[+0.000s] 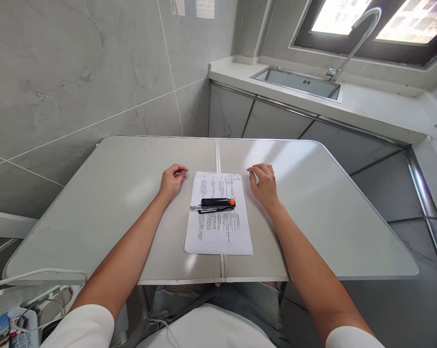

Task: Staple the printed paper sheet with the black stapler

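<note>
A printed sheet of paper [218, 227] lies in the middle of a grey folding table [305, 203]. Across the sheet lies a black utility knife [214, 204] with an orange end pointing right. My left hand [172, 181] rests on the table just left of the paper's top corner, its fingers loosely curled and holding nothing. My right hand [264, 182] rests to the right of the paper's top edge, fingers bent and apart, also holding nothing. Neither hand touches the knife.
A tiled wall runs along the left and back. A counter with a steel sink [298, 82] and a curved tap [356, 41] stands at the back right under a window. Cables and boxes [19, 309] sit low on the left.
</note>
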The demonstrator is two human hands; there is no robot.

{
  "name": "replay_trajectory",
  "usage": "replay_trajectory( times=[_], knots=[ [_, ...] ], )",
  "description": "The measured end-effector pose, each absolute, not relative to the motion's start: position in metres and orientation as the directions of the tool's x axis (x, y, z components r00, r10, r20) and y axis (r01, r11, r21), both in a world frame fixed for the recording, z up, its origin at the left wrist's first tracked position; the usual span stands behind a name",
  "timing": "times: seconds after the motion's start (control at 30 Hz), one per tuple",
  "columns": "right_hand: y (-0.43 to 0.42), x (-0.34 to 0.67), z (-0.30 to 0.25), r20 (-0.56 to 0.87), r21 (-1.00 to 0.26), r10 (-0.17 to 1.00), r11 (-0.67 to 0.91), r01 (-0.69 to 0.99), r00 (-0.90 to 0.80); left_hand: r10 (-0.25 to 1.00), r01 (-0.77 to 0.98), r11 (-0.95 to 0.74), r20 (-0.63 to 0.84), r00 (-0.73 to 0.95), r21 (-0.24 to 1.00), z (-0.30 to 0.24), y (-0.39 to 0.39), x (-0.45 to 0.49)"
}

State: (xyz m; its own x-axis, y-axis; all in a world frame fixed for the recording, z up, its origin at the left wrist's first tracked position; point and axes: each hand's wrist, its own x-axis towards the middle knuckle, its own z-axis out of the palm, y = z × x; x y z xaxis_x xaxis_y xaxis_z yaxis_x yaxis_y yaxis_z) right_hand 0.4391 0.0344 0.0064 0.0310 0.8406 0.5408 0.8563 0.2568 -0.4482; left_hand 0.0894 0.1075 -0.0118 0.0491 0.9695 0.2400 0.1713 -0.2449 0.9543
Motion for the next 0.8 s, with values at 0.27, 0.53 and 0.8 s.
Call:
replay_trajectory(
  times=[0.27, 0.53, 0.8],
  knots=[
    [0.028, 0.430, 0.009, 0.536, -0.477, 0.844, 0.326, 0.816, -0.024, 1.000, -0.350, -0.020, 0.014, -0.020, 0.936, -0.014, 0.120, 0.077],
    [0.022, 0.419, 0.014, 0.556, -0.501, 0.827, 0.410, 0.762, -0.080, 0.998, -0.391, -0.060, 0.045, -0.048, 0.918, -0.018, 0.124, 0.071],
    [0.020, 0.409, 0.013, 0.651, -0.444, 0.743, 0.536, 0.718, -0.153, 1.000, -0.447, -0.022, 0.016, -0.016, 0.894, -0.013, 0.121, 0.073]
  ],
)
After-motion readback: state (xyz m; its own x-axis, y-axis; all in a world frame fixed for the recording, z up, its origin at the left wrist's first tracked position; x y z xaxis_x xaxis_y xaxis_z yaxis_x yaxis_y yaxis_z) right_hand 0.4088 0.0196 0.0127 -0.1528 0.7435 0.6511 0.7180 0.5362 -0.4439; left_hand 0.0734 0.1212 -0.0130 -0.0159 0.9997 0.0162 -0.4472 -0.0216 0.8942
